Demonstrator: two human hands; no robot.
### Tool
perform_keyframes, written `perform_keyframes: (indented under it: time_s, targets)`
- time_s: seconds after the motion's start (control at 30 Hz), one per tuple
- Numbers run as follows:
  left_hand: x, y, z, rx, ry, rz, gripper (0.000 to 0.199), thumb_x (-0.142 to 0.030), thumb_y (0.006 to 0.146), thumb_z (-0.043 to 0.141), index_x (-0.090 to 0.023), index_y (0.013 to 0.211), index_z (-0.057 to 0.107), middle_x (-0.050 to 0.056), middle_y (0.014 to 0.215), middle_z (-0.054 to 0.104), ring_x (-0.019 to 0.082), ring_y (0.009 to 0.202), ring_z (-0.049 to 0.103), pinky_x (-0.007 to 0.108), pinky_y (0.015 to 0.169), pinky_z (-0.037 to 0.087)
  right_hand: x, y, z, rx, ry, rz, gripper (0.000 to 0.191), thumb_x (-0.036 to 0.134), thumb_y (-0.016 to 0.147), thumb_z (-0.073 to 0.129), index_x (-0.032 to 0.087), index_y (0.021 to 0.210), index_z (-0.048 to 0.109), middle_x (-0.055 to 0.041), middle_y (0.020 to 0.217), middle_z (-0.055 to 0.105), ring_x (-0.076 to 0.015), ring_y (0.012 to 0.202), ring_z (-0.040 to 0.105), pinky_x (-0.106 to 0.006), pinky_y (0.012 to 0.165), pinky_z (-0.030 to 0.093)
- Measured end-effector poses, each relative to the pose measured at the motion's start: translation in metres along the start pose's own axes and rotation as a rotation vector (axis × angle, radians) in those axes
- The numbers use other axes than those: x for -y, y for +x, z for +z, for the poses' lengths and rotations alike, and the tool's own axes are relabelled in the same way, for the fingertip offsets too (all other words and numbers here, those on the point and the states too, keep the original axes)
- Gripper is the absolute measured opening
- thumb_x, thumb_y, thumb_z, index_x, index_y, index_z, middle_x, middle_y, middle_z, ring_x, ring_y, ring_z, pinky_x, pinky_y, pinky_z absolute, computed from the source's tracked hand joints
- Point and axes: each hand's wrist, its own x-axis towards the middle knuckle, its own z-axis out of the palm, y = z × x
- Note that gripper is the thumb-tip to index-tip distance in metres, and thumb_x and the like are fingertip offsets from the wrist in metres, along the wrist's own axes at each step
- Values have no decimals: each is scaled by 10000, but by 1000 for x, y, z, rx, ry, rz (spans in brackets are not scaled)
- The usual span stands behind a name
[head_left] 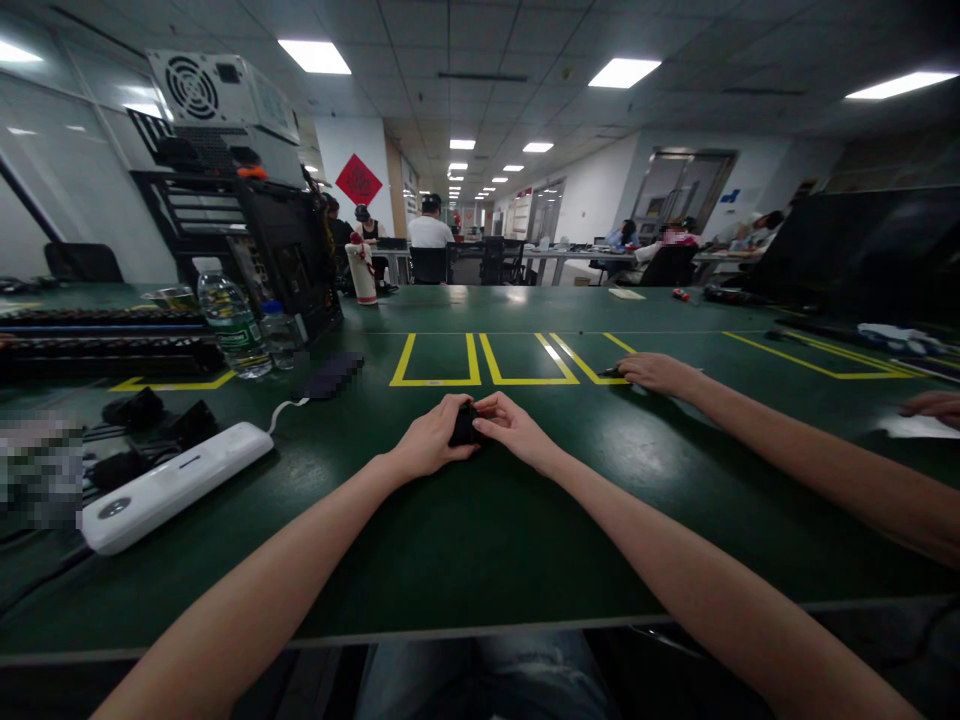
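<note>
A small black object [463, 426] is held between my two hands, low over the green table [450, 540]. My left hand [436, 436] wraps round its left side, thumb below and fingers above. My right hand [513, 428] has its fingertips pressed on the object's right side. Much of the object is hidden by the fingers, and what it is cannot be told. Beyond the hands lie yellow tape outlines [436, 383] on the tabletop.
A co-worker's hand [652, 374] reaches in from the right, touching a small dark item. To the left are a white power strip [180, 485], black adapters [135, 410], water bottles [231, 320] and an open computer case [277, 250]. A spray-like white container [361, 272] stands further back.
</note>
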Motion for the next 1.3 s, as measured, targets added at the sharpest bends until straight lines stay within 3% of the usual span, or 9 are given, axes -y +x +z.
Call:
perform_keyframes:
  time_s: [0.3, 0.47, 0.6, 0.87, 1.0, 1.13, 1.3]
  targets:
    - [-2, 0, -2, 23, 5, -17, 603, -338, 681, 585, -209, 1174, 260, 83, 1111, 430, 241, 998, 485, 381, 779, 431, 4, -6, -2, 79, 27, 5, 352, 226, 656, 622, 209, 969, 461, -16, 1017, 515, -165, 994, 504, -382, 893, 399]
    - [-1, 0, -2, 15, 0, -2, 603, -365, 688, 577, -203, 1176, 263, 87, 1117, 428, 235, 995, 486, 374, 783, 433, 1, -3, -1, 20, 4, 8, 239, 309, 731, 536, 212, 942, 479, -23, 978, 527, -156, 953, 521, -380, 869, 407]
    - [2, 1, -1, 10, -9, -4, 616, -374, 683, 580, -196, 1180, 264, 88, 1112, 432, 228, 983, 491, 370, 774, 436, 2, -2, -1, 3, -29, 41, 281, 300, 730, 540, 201, 985, 474, -39, 1006, 525, -162, 968, 511, -384, 878, 399]
    - [0, 0, -1, 18, -1, -24, 597, -380, 695, 567, -198, 1177, 265, 83, 1101, 447, 232, 960, 506, 363, 739, 451, 3, -6, -3, 86, 18, -17, 337, 223, 676, 603, 213, 981, 460, -21, 1053, 490, -161, 976, 513, -363, 859, 426]
    - [1, 0, 2, 8, 16, -18, 608, -385, 684, 576, -197, 1173, 269, 87, 1115, 437, 243, 992, 493, 375, 763, 443, -1, -3, -1, 26, 10, -41, 210, 279, 734, 533, 194, 920, 485, -17, 948, 518, -138, 892, 532, -348, 823, 436]
    - [2, 1, 3, 2, 20, -6, 616, -383, 687, 573, -188, 1179, 259, 94, 1122, 434, 242, 1001, 486, 379, 785, 434, -3, 0, 1, -32, -13, -34, 233, 273, 716, 556, 188, 922, 489, -23, 916, 529, -143, 871, 532, -348, 806, 439]
    - [3, 0, 2, 7, 13, 0, 611, -386, 692, 569, -189, 1180, 260, 92, 1122, 434, 241, 998, 485, 375, 780, 434, -1, -2, -1, 28, -47, 0, 269, 268, 730, 539, 190, 982, 486, -41, 990, 522, -163, 893, 542, -377, 820, 435]
